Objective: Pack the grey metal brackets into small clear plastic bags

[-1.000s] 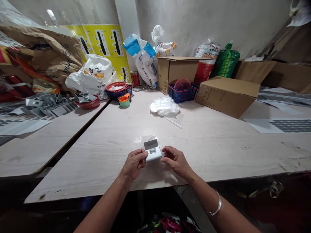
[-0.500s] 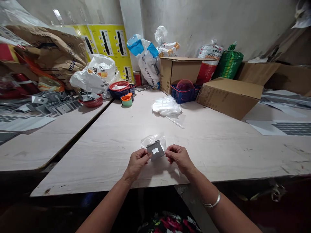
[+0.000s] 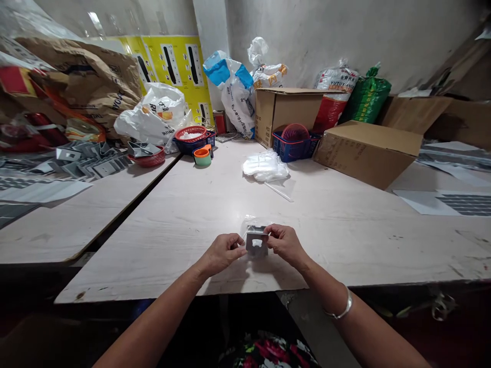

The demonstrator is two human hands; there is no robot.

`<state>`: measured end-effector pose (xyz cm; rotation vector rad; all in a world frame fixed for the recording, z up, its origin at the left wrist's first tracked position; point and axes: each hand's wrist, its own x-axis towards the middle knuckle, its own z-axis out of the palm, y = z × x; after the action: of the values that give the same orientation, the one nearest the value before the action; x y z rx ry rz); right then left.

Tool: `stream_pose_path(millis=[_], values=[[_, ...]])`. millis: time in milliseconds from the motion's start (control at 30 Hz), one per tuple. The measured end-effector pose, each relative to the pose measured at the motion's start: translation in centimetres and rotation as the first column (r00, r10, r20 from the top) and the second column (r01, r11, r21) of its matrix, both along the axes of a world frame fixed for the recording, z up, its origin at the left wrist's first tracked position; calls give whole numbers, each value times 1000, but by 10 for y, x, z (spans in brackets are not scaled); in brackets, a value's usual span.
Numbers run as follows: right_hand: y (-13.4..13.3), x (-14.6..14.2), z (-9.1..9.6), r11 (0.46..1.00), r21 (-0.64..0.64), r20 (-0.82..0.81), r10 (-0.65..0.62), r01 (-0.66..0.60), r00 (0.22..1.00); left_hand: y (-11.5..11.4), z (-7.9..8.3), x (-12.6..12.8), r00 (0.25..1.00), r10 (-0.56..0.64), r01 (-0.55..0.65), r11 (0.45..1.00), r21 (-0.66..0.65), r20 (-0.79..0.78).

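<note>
A grey metal bracket [image 3: 255, 249] with a cut-out in its face is held above the near part of the table, with a clear plastic bag [image 3: 251, 221] around or behind it. My right hand [image 3: 284, 246] pinches the bracket at its upper right edge. On the other side, my left hand [image 3: 224, 253] is closed, thumb and fingertips together at the bag's left edge. How far the bracket sits inside the bag is hard to make out through the clear film.
A stack of clear bags [image 3: 264, 166] lies mid-table, before a blue basket [image 3: 290, 148] and cardboard boxes [image 3: 368, 153]. Tape rolls [image 3: 202, 156] and a red basket [image 3: 190, 134] stand back left. More grey brackets [image 3: 92, 161] are piled across the table gap.
The bracket has turned more upright and shifted slightly right. My right hand has moved onto its upper right edge; my left fingers have moved off its face to the side.
</note>
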<state>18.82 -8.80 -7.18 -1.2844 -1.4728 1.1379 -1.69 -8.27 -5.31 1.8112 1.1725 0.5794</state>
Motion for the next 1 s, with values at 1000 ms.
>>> stream_pose_path(millis=[1000], values=[[-22,-6,20,932,355,68,-99,68,993,-13,35,10,910,374,-409,738,537,179]])
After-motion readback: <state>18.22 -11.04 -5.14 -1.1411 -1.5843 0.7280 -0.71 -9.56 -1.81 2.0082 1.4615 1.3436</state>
